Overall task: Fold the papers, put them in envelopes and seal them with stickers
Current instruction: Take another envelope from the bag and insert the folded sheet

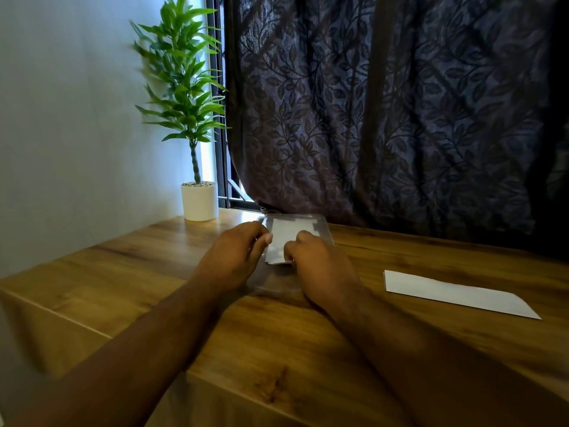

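Head cam: I see both hands close together, mid-table. L hand point(237, 257) grips the left edge of a white sheet point(289, 232) lying on a clear plastic pack point(323, 223). R hand point(320, 266) pinches the sheet's near edge. White envelope point(455, 292) lies flat, well apart to the right, on the wood table point(277, 349).

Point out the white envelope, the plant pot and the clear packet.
white envelope point(458, 294): head view, middle of its face.
plant pot point(199, 202): head view, front wall.
clear packet point(324, 229): head view, far right margin.
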